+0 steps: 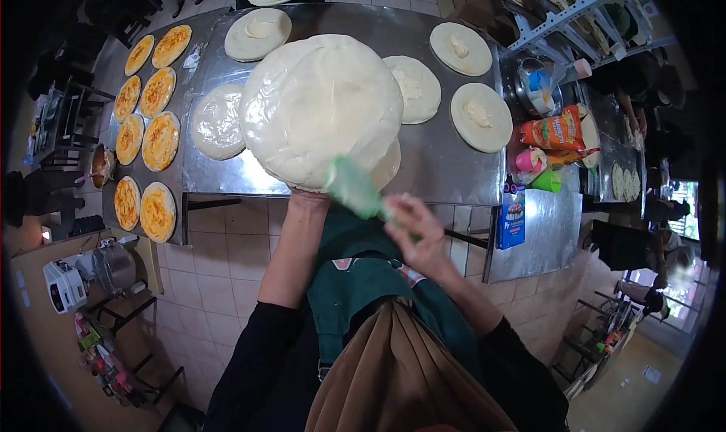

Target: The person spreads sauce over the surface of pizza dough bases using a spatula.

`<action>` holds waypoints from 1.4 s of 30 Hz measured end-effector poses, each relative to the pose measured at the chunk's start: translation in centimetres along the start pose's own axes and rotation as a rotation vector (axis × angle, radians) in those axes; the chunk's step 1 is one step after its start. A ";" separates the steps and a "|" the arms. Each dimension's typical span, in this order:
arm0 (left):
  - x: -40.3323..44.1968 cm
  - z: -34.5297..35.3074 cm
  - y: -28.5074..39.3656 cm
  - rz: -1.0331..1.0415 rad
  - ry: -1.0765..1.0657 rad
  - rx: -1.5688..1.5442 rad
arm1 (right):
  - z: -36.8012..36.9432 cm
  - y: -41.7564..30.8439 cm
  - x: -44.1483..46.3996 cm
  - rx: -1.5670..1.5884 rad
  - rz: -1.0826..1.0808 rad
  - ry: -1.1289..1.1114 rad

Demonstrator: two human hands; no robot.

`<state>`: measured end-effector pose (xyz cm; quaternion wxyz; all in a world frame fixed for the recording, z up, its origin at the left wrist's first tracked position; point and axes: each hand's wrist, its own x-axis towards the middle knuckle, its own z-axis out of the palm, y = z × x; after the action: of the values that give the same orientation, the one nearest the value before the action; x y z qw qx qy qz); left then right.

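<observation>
Raised close to me over the steel table (333,188) is a large round cake layer (325,107) coated in pale cream. My left hand (308,198) props it up from underneath; the fingers are hidden below it. A green spatula (354,188), smeared with cream and blurred, has its blade at the layer's near edge. Wrapped round its handle is my right hand (418,235). Behind lie other pale rounds: one with a dollop of cream (257,34) and a shiny cream-coated one (218,122).
Several rounds with browned orange topping (160,141) line the table's left end. On the right are more dolloped rounds (460,50), an orange packet (556,132), a green cup (546,181), a blue box (511,217) and a metal bowl (528,84). A rack (582,12) stands beyond.
</observation>
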<state>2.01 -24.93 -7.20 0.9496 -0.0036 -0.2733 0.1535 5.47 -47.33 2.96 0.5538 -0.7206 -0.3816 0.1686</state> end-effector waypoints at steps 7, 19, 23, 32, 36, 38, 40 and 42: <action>0.1 0.8 -0.3 0.029 0.058 0.150 | -0.8 -1.2 5.1 0.647 0.384 0.096; 1.4 2.8 0.1 0.103 0.241 0.137 | 1.8 -2.1 -0.1 0.336 -0.006 -0.119; 3.1 4.2 -0.2 0.130 0.330 0.085 | -1.6 -1.5 3.1 0.031 0.029 0.173; 4.5 5.4 -0.7 0.180 0.431 -0.250 | 1.6 1.6 -0.1 -0.378 -0.085 0.330; 4.0 4.5 -0.3 0.153 0.330 -0.195 | -1.6 2.5 -2.4 -0.323 -0.060 0.307; 4.1 4.3 -0.4 0.166 0.327 -0.214 | -2.4 2.0 -1.5 -0.184 0.124 0.342; 4.1 4.4 -0.6 0.164 0.326 -0.213 | -1.3 0.8 0.0 -0.109 0.072 0.235; 4.0 4.4 -0.8 0.155 0.329 -0.190 | 0.7 0.0 0.6 0.038 -0.049 0.092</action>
<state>3.19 -24.88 -1.27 0.9622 -0.1390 -0.1267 0.1971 5.42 -46.40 2.83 0.5883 -0.7074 -0.3699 0.1292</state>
